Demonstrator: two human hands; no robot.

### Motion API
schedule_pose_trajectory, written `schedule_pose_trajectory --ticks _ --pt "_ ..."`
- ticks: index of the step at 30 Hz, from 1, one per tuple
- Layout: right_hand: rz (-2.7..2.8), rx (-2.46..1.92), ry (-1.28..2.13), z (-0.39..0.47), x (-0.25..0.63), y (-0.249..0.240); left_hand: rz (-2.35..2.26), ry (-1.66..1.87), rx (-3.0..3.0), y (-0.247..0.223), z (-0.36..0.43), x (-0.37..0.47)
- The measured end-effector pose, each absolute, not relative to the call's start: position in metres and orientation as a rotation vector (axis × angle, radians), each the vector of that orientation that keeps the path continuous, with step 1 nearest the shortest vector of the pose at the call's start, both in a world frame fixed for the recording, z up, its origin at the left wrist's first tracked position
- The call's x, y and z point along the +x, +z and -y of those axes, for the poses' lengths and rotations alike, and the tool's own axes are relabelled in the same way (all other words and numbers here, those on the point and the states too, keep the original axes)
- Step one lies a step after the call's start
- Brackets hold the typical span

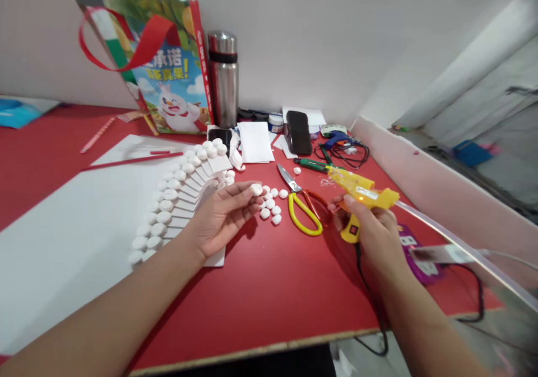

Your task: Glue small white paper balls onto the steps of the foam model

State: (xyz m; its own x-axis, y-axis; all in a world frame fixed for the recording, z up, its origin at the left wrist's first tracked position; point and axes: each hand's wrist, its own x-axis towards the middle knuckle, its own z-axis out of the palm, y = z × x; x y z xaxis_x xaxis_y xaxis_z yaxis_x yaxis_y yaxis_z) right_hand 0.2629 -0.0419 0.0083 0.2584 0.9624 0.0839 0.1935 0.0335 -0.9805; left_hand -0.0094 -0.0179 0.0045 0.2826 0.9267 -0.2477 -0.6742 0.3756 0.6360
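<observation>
Head view: the person's left hand point(229, 209), near the middle of the frame, pinches a small white disc point(256, 189) between thumb and fingertips, the other fingers loosely curled. Right of center, the right hand point(374, 226) is wrapped around the handle of a yellow hot-glue gun point(357, 186), its nozzle aimed left and a long clear glue stick point(454, 237) trailing from its back.

Just beyond the left fingertips sits a cluster of loose discs point(276, 210). Left of center, a curved double row of discs point(167, 204) runs along the outer ends of fanned pale strips point(189, 198). Judging by that, the curve looks largely laid out, while the loose ones and the pinched one remain unplaced; whether any are stuck down, I can't tell from here.

Between the hands lie scissors point(306, 203) with one yellow and one red handle, close to the gun, with a green utility knife point(313, 165) above them. Red bench point(273, 287) surface shows between the forearms, down to the front edge at the bottom of the frame, where the black power cord point(365, 287) drops over. A low white ledge point(441, 186) bounds the right side; a steel flask point(225, 85) and picture-printed bag point(172, 85) limit reach at upper left.
</observation>
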Motion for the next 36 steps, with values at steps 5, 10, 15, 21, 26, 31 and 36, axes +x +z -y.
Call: schedule_pose_trajectory --ticks 5,10,15,21,26,31,36 --pt "1.155 -1.697 0.696 0.032 0.303 -0.012 -0.634 1.100 0.587 0.004 0.022 -0.007" --pt "1.365 -1.997 0.418 0.037 0.308 -0.010 -0.707 1.136 0.656 0.006 0.025 -0.006" --pt "1.484 -2.128 0.280 0.041 0.296 0.000 -0.780 1.189 0.738 0.008 0.027 -0.006" --pt "1.642 -2.184 0.108 0.045 0.298 0.007 -0.859 1.202 1.052 0.006 0.030 -0.004" --pt "1.800 -2.082 -0.056 0.072 0.302 -0.004 -0.961 1.265 1.591 0.006 0.034 -0.006" --pt "1.792 -2.008 -0.337 0.120 0.286 -0.014 -1.077 1.314 1.931 0.004 0.039 -0.008" --pt "1.872 -1.711 -0.198 0.139 0.235 0.017 -1.160 1.284 2.283 0.008 0.041 -0.009"
